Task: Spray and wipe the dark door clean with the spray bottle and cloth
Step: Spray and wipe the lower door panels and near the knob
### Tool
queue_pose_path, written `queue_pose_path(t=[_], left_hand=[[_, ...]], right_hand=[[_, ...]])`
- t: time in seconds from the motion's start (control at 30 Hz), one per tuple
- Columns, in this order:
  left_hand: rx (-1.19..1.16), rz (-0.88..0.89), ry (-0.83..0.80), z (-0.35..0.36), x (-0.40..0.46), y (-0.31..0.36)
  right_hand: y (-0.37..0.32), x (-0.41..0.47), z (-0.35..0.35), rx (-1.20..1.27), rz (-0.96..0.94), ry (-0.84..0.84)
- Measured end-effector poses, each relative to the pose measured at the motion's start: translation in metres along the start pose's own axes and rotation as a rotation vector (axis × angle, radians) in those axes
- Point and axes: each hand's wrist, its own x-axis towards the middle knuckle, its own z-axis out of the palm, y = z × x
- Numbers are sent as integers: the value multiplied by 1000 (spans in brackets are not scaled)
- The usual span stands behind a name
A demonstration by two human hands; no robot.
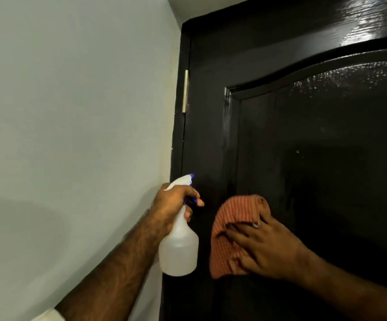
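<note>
Left hand (173,200) gripping translucent spray bottle (178,249), right hand (266,249) flat, fingers spread, on orange cloth (234,214) against dark door (315,147)

door (315,158): glossy black | cloth (234,228): orange checked | spray bottle (178,251): translucent white, blue trigger

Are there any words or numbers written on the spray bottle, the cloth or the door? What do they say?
None: no words, numbers or signs can be read anywhere.
spray bottle: plain cloudy plastic, no label showing.
cloth: only an orange checked weave.
dark door: bare glossy paint.
hinge: plain metal, no marking visible.
</note>
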Motion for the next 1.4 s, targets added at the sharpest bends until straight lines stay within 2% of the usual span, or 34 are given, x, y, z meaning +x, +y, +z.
queue_pose_path(t=[0.07, 0.1, 0.2, 0.27, 0.33, 0.47, 0.57, 0.63, 0.7, 0.73, 0.83, 0.9, 1.03, 1.17, 1.27, 1.4], left_hand=[[13, -6, 24, -10, -2, 7], [22, -4, 30, -12, -1, 11], [52, 25, 59, -20, 5, 32], [47, 30, 81, -22, 7, 44], [38, 39, 94, -24, 8, 55], [52, 115, 134, -26, 12, 63], [88, 145, 156, -24, 22, 65], [94, 154, 173, -22, 26, 69], [109, 146, 164, -20, 28, 77], [111, 143, 159, -20, 31, 83], [121, 153, 119, -16, 37, 110], [126, 199, 112, -14, 44, 128], [108, 214, 81, -7, 49, 160], [81, 211, 33, 2, 55, 180], [85, 252, 18, 12, 56, 188], [125, 270, -9, 27, 67, 208]], right_hand=[[15, 6, 0, -39, -91, 25], [29, 15, -4, -44, -72, 65], [86, 77, -40, -73, 177, 157], [115, 126, -68, -86, 349, 136], [129, 176, -86, -81, 424, 112], [107, 220, -75, -76, 309, 78], [61, 190, -49, 9, 3, 121], [40, 168, -39, 74, -204, 19], [47, 162, -38, 48, -294, -85], [57, 167, -42, 25, -309, -49], [109, 211, -67, -29, -195, 166], [148, 242, -87, -61, -139, 122], [179, 261, -103, -114, -243, 24], [199, 261, -124, 22, -264, -72], [236, 272, -138, -40, -204, 44], [263, 305, -156, -171, 14, 117]])
